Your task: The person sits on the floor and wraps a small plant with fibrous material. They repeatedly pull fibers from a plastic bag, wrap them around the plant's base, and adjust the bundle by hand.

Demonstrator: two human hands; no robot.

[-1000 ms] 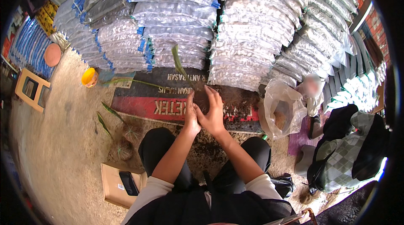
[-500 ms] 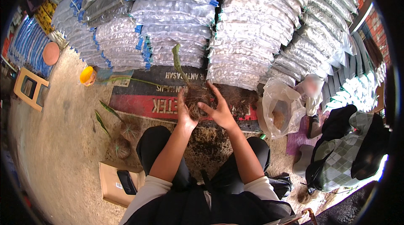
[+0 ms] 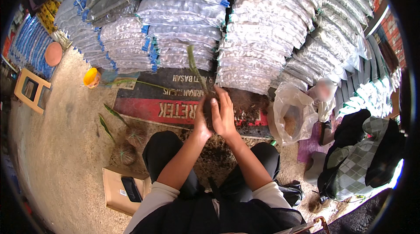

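Between my two palms sits a fibre-wrapped root ball [image 3: 208, 102], mostly covered by my fingers, with an upright green snake plant leaf [image 3: 192, 64] rising from it. My left hand [image 3: 201, 119] cups its left side. Pressed along the right side is my right hand [image 3: 224, 116], fingers together and pointing away from me. Under them lies a black and red printed sheet [image 3: 144, 106], with dark soil and loose brown fibre [image 3: 247, 100] on its right part. Two more wrapped plant balls, one nearer [image 3: 124, 153] and one farther [image 3: 136, 133], rest on the floor at left.
Tall stacks of filled clear bags [image 3: 258, 37] line the back. An open plastic bag [image 3: 302, 118] stands at right, near another person [image 3: 326, 107]. At left are a yellow cup [image 3: 91, 77], a stool [image 3: 30, 90], and a cardboard box [image 3: 116, 194] holding a phone [image 3: 131, 189].
My hands have come closer together around the root ball and shifted slightly right. My right fingers, spread before, are now closed against it. The leaf has moved right with the ball.
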